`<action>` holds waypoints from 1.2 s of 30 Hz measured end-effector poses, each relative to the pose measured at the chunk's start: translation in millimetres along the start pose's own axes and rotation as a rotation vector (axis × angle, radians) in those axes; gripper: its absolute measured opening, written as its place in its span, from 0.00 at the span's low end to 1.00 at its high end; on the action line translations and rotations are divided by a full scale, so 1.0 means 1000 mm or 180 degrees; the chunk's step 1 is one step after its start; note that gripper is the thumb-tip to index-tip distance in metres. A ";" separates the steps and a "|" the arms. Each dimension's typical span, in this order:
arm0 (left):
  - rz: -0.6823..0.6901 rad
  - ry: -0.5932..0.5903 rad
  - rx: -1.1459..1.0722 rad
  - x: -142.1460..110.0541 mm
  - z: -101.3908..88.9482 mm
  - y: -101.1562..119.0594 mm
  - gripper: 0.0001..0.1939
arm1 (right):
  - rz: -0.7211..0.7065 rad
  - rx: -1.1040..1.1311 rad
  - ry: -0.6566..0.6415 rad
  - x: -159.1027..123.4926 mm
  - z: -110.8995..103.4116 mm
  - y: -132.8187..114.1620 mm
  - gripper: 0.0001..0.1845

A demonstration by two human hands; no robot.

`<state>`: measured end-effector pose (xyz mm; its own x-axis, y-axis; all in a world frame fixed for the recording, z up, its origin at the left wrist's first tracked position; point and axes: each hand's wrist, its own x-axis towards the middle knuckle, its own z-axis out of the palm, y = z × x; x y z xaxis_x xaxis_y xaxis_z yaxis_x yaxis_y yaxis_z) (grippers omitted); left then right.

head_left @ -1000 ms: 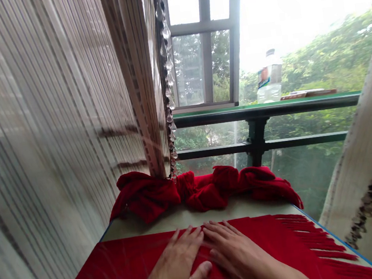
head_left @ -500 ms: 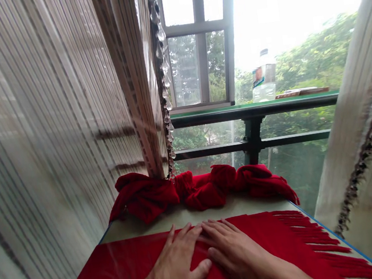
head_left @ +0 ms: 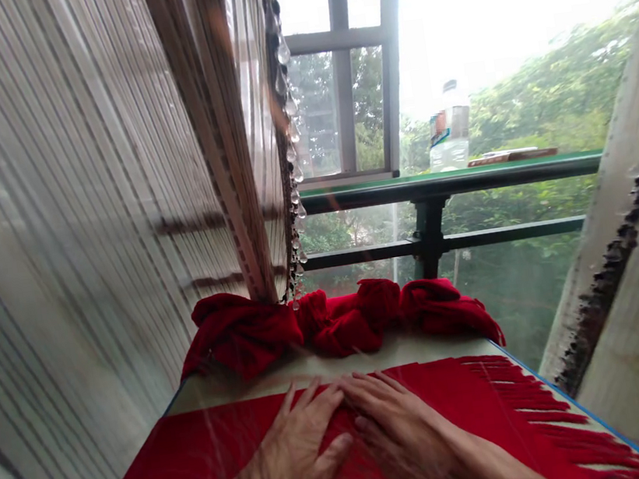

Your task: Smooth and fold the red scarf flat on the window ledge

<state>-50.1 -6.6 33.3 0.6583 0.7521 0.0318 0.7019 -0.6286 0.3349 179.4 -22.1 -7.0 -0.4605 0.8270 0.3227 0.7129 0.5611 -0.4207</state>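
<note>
A red fringed scarf [head_left: 452, 403] is spread over the table [head_left: 227, 391], its tassels toward the right edge. My left hand [head_left: 304, 438] rests flat on the cloth near its far edge, fingers extended and thumb out to the side. Close beside it lies my right hand [head_left: 399, 421], also flat with fingers stretched forward. The fingertips of both hands nearly meet; whether they touch I cannot tell. Along the table's far end sits a crumpled, bunched red cloth [head_left: 346, 326], apart from the hands.
A striped string curtain [head_left: 82, 184] hangs at the left, edged with clear beads [head_left: 294, 168]. Another curtain [head_left: 606, 225] hangs at the right. Beyond the table run a dark railing [head_left: 500, 177] and an open window [head_left: 346, 110]. A plastic bottle [head_left: 451, 132] stands on the ledge beside a flat box [head_left: 512, 156].
The view has shifted slightly, and the right curtain looks a little farther to the right. Both hands stay flat at nearly the same place on the scarf.
</note>
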 end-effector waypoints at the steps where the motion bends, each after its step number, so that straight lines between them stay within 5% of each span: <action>1: -0.0010 -0.0038 -0.0012 -0.001 -0.002 0.001 0.32 | 0.0070 0.0015 -0.0092 0.001 0.000 0.000 0.32; 6: 0.0130 -0.0112 -0.0020 -0.007 -0.013 0.000 0.30 | 0.0172 0.0095 -0.0256 0.005 -0.002 0.001 0.32; 12: 0.0853 0.0179 -0.0274 -0.012 -0.017 0.000 0.12 | 0.0181 0.0020 -0.0401 0.004 -0.010 -0.004 0.31; 19: 0.1170 -0.0014 -0.0209 -0.020 -0.016 0.014 0.02 | 0.0238 0.0032 -0.0330 0.004 -0.013 -0.006 0.29; 25: 0.1080 -0.0237 -0.0420 -0.025 -0.011 0.015 0.04 | 0.0268 -0.0007 -0.0408 0.004 -0.015 -0.010 0.30; 29: 0.0654 -0.0007 -0.0530 -0.019 -0.012 0.008 0.03 | 0.0283 0.0025 -0.0368 0.004 -0.011 -0.005 0.30; 33: 0.0193 0.0353 -0.0310 -0.010 -0.007 -0.018 0.21 | 0.0329 -0.0118 -0.0508 0.005 -0.012 -0.006 0.31; 36: -0.0051 0.0290 0.0000 -0.006 -0.002 -0.034 0.29 | 0.0389 -0.0244 -0.0552 0.005 -0.018 -0.015 0.33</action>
<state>-78.3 10.3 23.4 0.6195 0.7770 0.1121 0.7123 -0.6163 0.3359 175.4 -26.8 16.0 -0.4474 0.8862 0.1198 0.8041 0.4573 -0.3798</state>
